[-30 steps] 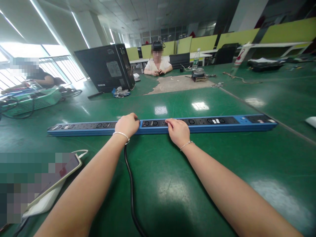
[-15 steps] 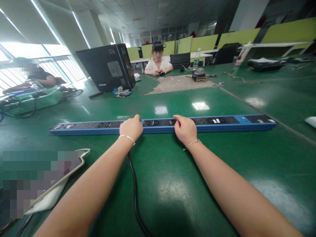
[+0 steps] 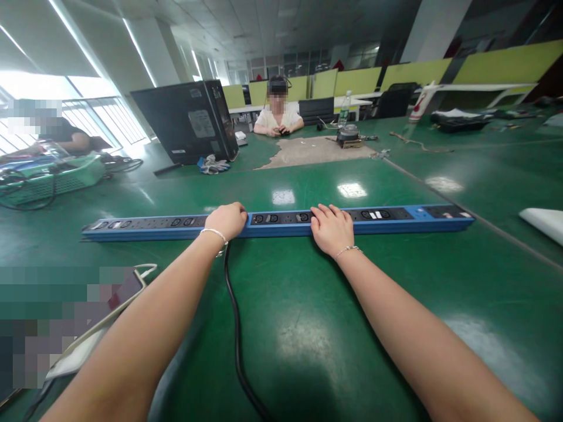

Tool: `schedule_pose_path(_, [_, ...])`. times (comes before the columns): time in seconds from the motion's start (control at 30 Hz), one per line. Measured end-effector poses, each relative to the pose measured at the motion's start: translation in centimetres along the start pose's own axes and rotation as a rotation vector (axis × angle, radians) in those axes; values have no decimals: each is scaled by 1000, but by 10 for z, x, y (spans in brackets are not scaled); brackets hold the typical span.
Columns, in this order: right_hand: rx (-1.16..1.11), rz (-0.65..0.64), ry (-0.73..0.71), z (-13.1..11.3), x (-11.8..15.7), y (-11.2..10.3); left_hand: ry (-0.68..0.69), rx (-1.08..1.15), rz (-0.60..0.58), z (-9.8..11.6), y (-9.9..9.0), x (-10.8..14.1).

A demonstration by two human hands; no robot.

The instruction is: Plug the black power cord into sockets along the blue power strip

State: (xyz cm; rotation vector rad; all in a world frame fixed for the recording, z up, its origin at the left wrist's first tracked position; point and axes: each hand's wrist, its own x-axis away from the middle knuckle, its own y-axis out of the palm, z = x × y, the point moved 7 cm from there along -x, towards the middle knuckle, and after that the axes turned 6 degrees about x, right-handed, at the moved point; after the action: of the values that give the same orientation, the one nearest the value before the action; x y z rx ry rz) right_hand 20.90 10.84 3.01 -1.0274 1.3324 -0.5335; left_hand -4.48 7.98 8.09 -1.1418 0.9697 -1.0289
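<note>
A long blue power strip (image 3: pixel 281 231) with black sockets lies across the green table (image 3: pixel 281 281). My left hand (image 3: pixel 226 221) is closed over its middle left part, the fingers curled and their tips partly hidden. Right of centre, my right hand (image 3: pixel 332 230) rests on top of the strip with its fingers spread over the sockets. A black cable (image 3: pixel 235 316) comes from below my left hand and runs towards the front edge of the view.
A device with a white cable (image 3: pixel 74 357) lies at the lower left. Further back are a green basket (image 3: pixel 74 179), a black computer case (image 3: pixel 185 123), gloves (image 3: pixel 213 164) and a bottle (image 3: pixel 345 110). Two people sit across and at the far left. A white object (image 3: pixel 543 225) is at right.
My right hand has opened from a curled grip to spread fingers lying on the strip. My left hand has shifted slightly left. The whole view has shifted a little.
</note>
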Motion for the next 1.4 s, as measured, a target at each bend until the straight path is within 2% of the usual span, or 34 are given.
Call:
schedule_pose_path(0.13, [-25,12,-1,0,-1,0,-40,196,263,0,-42,10])
schedule_pose_path(0.23, [-41,20,-2,0,-1,0,-8,314,233,16,-52,14])
schedule_pose_path(0.3, [-46,22,1,1,0,1,22,356,143,32,-45,12])
schedule_pose_path(0.43, [-53,27,4,1,0,1,75,408,-26,67,-15,3])
schedule_pose_path(0.53, [-46,26,6,1,0,1,115,358,-55,86,2,-5])
schedule_pose_path(0.67, [-42,30,5,1,0,1,138,264,-69,99,14,-14])
schedule_pose_path(1.0, [-71,41,10,0,0,0,118,114,-69,111,10,-16])
schedule_pose_path(1.4, [-67,53,19,0,-1,1,101,80,-78,124,10,-12])
